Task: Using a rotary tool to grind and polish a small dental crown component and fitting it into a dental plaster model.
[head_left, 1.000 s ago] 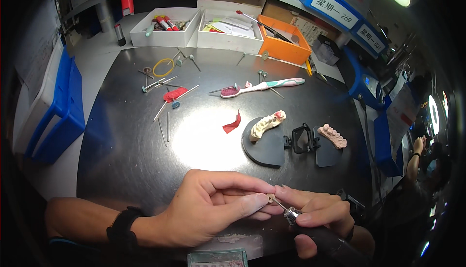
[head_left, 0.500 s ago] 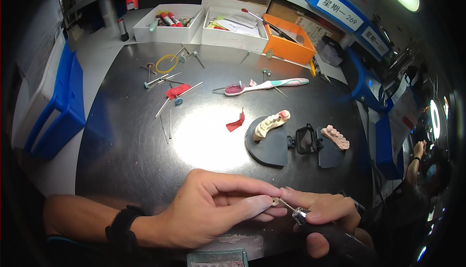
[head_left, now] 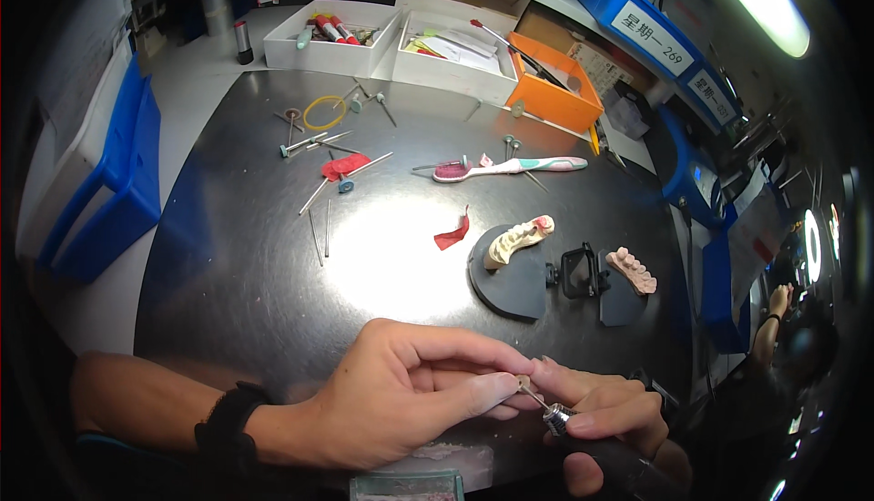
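Note:
My left hand [head_left: 391, 401] is closed, pinching a small tan piece [head_left: 523, 381] between thumb and forefinger. It looks like a dental crown, mostly hidden by the fingertips. My right hand [head_left: 619, 410] wraps round a dark rotary handpiece [head_left: 608, 461] with a silver nose. Its thin metal shank reaches the small piece, and my right fingertip rests against my left fingers. Beyond the hands stands a black hinged articulator [head_left: 510, 296]. One side carries a cream dental model [head_left: 517, 242] with a red mark at its end, the other a pinkish tooth model [head_left: 630, 271].
Red sheet scraps [head_left: 452, 233], a toothbrush [head_left: 510, 167], a yellow rubber band [head_left: 325, 112] and several burs [head_left: 314, 141] lie about the dark tabletop. White boxes [head_left: 328, 57] and an orange box [head_left: 569, 110] line the back. Blue bins [head_left: 123, 201] stand left; a green-edged box [head_left: 406, 483] sits in front.
The whole view has shifted slightly. Both hands keep their grips, and the handpiece has tilted a little, its shank still at the small piece.

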`<state>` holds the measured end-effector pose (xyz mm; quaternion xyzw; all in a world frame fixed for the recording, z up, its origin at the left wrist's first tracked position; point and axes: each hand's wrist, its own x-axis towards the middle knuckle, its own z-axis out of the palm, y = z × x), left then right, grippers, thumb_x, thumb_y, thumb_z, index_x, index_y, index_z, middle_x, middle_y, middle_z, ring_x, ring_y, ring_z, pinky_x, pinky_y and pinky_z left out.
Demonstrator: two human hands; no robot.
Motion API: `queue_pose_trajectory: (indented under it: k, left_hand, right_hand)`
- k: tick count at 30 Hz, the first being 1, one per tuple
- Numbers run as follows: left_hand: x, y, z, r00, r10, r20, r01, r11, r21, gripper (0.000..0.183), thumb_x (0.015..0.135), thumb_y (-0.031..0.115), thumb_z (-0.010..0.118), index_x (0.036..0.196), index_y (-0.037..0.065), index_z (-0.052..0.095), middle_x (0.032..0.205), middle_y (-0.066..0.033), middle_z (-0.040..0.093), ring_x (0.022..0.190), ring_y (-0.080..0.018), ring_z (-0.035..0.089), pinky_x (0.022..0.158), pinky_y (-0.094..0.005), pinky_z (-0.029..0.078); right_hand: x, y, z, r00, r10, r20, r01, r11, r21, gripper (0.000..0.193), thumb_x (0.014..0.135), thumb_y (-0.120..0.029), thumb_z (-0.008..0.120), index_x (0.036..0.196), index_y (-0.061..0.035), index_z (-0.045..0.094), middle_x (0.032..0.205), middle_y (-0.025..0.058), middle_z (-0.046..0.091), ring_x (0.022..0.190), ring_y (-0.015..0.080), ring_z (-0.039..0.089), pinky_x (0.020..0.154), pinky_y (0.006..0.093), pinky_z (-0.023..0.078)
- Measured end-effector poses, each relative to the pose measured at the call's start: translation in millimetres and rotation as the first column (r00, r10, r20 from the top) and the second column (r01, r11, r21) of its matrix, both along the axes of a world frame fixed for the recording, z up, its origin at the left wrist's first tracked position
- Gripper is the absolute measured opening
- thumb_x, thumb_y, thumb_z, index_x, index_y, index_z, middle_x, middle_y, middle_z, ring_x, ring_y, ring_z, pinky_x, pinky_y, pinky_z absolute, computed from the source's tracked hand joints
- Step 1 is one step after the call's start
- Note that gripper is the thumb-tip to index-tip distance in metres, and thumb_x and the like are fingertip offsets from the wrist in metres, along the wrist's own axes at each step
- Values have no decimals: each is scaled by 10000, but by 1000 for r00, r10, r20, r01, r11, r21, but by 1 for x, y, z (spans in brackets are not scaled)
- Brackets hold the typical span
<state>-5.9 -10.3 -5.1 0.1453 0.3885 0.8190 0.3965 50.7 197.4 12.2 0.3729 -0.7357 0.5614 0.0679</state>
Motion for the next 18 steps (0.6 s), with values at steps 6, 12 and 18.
queue_pose_trajectory:
  k: [6,12,18]
  left_hand:
    - [0,0,-3,999,6,-39,-6,1000,6,239,901,13,502,1112,-95,534,1094,-181,596,1008,-205,606,884,-261,500]
    - [1,1,-2,1000,7,-7,-7,1000,12,233,893,10,519,1100,-91,550,1081,-178,604,990,-197,613,875,-251,503]
    - [1,1,-1,1000,20,-21,-20,1000,-7,220,888,11,529,1080,-87,571,1065,-178,613,976,-188,617,864,-243,506]
  right_hand:
    - [-2,5,1,998,31,58,-29,999,-32,287,849,-113,581,1062,2,428,1105,457,453,1065,453,528,863,465,453]
    - [3,-3,-2,983,-117,141,138,979,-151,275,844,-188,610,979,-6,454,1005,404,536,782,281,652,697,355,542]
    - [6,-6,-2,968,-207,144,220,972,-80,307,851,-254,609,951,-15,445,986,392,554,715,260,667,625,309,553]
